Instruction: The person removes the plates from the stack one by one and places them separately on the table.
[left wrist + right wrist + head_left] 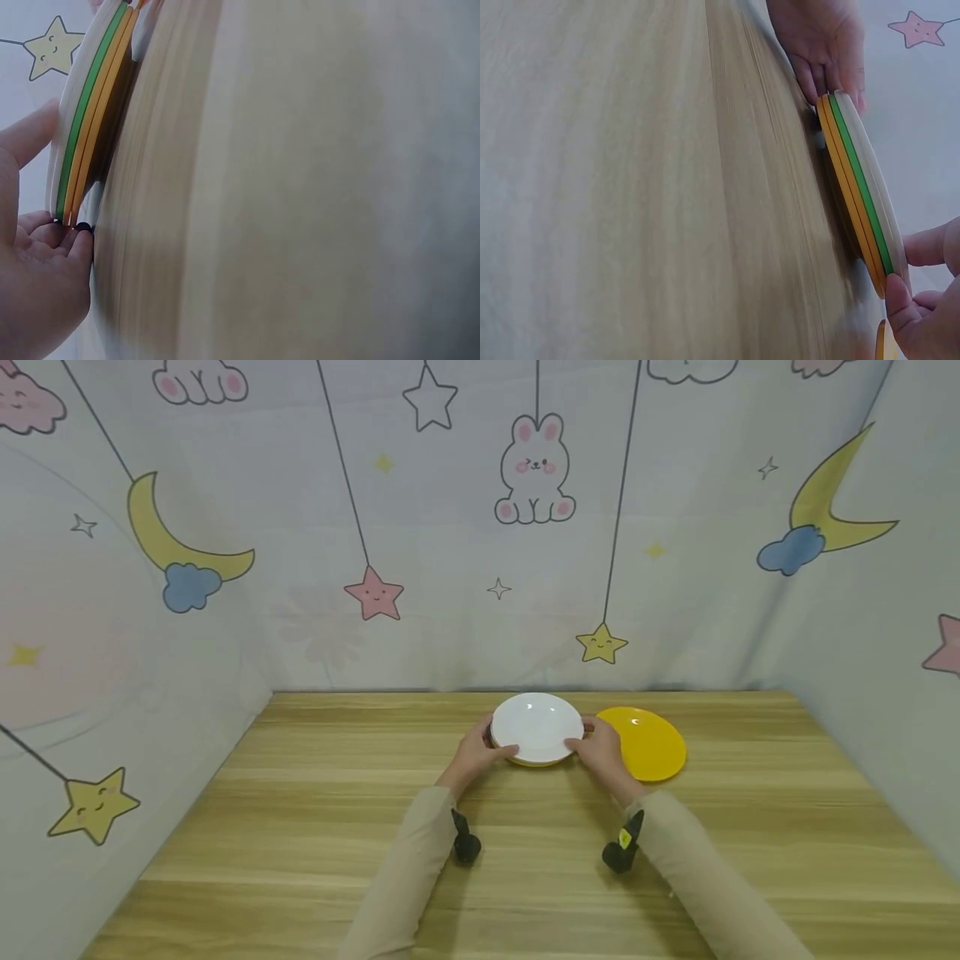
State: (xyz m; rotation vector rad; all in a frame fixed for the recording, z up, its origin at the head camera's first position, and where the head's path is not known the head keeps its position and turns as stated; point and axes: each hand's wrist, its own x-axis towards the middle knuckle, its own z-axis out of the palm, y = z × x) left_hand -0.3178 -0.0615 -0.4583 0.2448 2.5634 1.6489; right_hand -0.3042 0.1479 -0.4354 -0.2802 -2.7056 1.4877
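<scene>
Stack of plates (537, 725), held near the back edge of the worktop (337, 777). The left grip (474, 755) clasps its left rim and the right grip (602, 750) its right rim, each thumb over the top. Seen edge-on from the right wrist, the layers run white plate (874, 166), green plate (859, 180), then 2 orange rims (843, 180) lowest. Contact between base and worktop cannot be told. A separate yellow plate (654, 747) lies just right, partly hidden by the right grip.
</scene>
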